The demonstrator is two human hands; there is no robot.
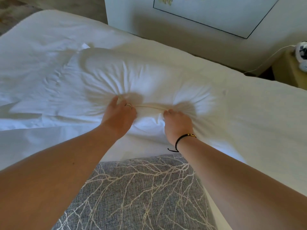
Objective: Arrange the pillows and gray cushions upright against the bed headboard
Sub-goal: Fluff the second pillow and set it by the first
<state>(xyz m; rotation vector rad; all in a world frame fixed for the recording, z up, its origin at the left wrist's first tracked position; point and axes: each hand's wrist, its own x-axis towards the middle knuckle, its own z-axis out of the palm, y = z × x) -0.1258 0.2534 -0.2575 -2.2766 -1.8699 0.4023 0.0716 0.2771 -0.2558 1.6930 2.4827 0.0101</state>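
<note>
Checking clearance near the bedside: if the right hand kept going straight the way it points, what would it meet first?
The right hand already grips the white pillow; going on, it would only push deeper into that, with the headboard apparently behind.

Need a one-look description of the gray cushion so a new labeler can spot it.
Start at the white bed that fills the view, then come down to its near edge, between the person's two forearms. The gray cushion lies there, below the white pillow both hands grip. It is the only gray woven fabric, with pale branching lines; everything around it is plain white.
</note>
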